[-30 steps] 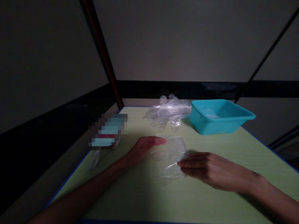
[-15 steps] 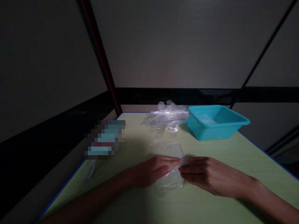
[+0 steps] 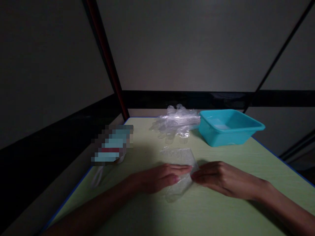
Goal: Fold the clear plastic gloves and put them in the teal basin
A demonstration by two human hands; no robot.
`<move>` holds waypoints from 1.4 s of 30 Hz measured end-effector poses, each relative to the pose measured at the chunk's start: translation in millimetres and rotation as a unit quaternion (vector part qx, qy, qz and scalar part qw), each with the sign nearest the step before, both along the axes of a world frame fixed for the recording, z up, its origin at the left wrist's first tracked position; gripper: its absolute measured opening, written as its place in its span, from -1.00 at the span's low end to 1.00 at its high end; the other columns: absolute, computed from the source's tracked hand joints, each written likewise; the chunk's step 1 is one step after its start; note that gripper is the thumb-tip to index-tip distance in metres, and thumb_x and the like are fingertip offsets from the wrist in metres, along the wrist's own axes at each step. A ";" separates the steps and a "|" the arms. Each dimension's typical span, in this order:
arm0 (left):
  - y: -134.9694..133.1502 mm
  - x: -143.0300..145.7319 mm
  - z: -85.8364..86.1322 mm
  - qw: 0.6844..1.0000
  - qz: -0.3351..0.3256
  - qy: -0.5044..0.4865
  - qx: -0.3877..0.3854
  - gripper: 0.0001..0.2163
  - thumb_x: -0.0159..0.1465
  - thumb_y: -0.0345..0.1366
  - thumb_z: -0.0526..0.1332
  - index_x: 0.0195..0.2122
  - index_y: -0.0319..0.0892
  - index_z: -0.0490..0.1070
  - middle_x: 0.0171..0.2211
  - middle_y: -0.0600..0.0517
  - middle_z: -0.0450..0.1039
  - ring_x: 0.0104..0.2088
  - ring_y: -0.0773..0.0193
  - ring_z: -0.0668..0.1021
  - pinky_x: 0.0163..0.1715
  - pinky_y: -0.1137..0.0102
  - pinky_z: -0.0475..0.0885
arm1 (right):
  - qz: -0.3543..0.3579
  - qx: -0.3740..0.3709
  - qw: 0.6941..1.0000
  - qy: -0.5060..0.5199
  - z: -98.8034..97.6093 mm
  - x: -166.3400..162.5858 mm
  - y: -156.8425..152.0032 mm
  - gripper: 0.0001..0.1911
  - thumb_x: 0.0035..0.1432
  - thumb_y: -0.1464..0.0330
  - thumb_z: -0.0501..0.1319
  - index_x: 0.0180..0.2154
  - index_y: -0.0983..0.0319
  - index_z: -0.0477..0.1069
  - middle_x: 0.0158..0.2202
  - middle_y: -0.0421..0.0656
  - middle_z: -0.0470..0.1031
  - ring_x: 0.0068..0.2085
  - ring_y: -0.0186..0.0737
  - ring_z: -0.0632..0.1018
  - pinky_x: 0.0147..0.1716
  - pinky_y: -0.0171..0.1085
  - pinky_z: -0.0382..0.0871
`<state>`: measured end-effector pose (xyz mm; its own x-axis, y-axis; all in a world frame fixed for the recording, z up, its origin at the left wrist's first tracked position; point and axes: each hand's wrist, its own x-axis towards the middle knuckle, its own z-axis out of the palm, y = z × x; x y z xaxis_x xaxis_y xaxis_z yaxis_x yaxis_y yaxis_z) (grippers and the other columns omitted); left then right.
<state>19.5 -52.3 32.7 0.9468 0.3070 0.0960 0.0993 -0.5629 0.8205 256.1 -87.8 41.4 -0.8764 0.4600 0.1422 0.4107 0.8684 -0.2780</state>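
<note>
Lying thin, clear and crinkly mid-table (image 3: 221,213): glove (image 3: 178,156). Was pinned at its near part under left hand (image 3: 159,177), fingers straight and flat, not clenched. Was met at its right edge by right hand (image 3: 219,178), fingertips bent onto the film; could not tell whether pinched. Behind, well apart, sat glossy plastic heap (image 3: 176,123) just beside smooth teal rectangular tub (image 3: 221,139). Left, near the edge, lay blurred pack (image 3: 112,147).
</note>
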 end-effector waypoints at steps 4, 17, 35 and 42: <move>3.6 -1.0 -2.2 0.997 0.040 -0.009 -0.059 -0.50 0.29 -0.05 -0.23 0.14 -0.22 0.08 0.16 0.00 0.05 0.15 0.19 0.14 0.12 0.36 -0.06 | -0.049 -0.068 0.996 0.029 -1.6 5.2 4.7 -0.71 0.25 0.36 -0.09 -0.17 0.27 0.36 -0.25 -0.07 0.47 -0.22 -0.28 0.48 -0.27 -0.31 0.36; 8.5 -1.1 -8.8 0.965 0.050 -0.003 -0.256 -0.38 0.19 0.14 -0.21 0.08 -0.18 0.21 0.07 -0.01 0.23 0.06 0.14 0.28 0.06 0.33 0.04 | -0.164 -0.088 0.976 0.109 -11.3 5.9 15.7 -0.71 0.25 0.30 -0.08 -0.34 0.28 0.35 -0.44 -0.18 0.42 -0.41 -0.34 0.44 -0.41 -0.35 0.29; 14.3 -1.7 -17.9 0.773 0.107 -0.069 -0.621 -0.51 0.12 0.03 0.09 -0.11 -0.30 0.32 0.00 -0.15 0.29 0.07 0.11 0.27 0.05 0.28 0.09 | -0.213 -0.358 0.865 0.280 -20.5 -7.3 19.8 -0.68 0.14 0.16 0.04 -0.44 0.29 0.28 -0.58 -0.24 0.34 -0.57 -0.42 0.38 -0.61 -0.41 0.32; 17.9 3.8 -19.0 0.717 0.176 -0.074 -0.671 -0.59 0.20 -0.03 -0.03 -0.20 -0.30 0.33 -0.04 -0.17 0.32 0.01 0.10 0.34 -0.04 0.28 0.20 | -0.254 -0.416 0.821 0.298 -32.8 -8.1 31.3 -0.73 0.10 0.19 0.09 -0.31 0.28 0.22 -0.63 -0.28 0.38 -0.66 -0.43 0.40 -0.70 -0.44 0.29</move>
<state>23.3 -34.4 13.7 0.7982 0.4342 -0.4175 -0.1027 0.7810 0.6160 248.1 -56.5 8.6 -0.4306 0.8995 -0.0737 0.2374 0.0340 -0.9708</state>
